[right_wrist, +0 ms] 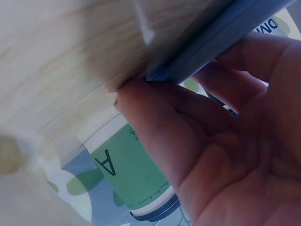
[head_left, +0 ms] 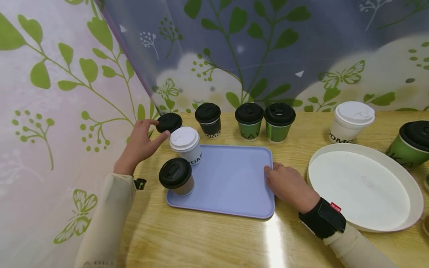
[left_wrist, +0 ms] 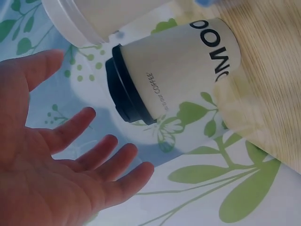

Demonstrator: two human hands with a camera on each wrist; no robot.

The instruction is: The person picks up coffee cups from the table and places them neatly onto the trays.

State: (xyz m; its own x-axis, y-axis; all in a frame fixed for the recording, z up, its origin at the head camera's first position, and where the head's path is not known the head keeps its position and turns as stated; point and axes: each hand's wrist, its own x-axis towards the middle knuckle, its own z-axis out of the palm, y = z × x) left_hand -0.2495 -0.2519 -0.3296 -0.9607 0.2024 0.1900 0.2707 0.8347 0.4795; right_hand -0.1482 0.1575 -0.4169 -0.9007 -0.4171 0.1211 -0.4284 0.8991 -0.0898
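My left hand (head_left: 140, 143) is at the back left with fingers spread, right beside a black-lidded paper cup (head_left: 169, 123). The left wrist view shows a gap between the fingers and that cup's dark lid (left_wrist: 126, 87); its pale body carries black letters. My right hand (head_left: 289, 186) pinches the right edge of a lavender tray (head_left: 234, 178), thumb over the rim; the right wrist view shows fingers at the tray's edge (right_wrist: 202, 47). On the tray's left side stand a white-lidded white cup (head_left: 185, 143) and a brown cup with a black lid (head_left: 175, 176).
Behind the tray stand a dark cup (head_left: 208, 120) and two green cups (head_left: 249, 121), all black-lidded. To the right are a round white tray (head_left: 358, 186), a white cup (head_left: 352, 121) and a green cup (head_left: 410, 145). Patterned cloth (head_left: 234, 56) borders the wooden table.
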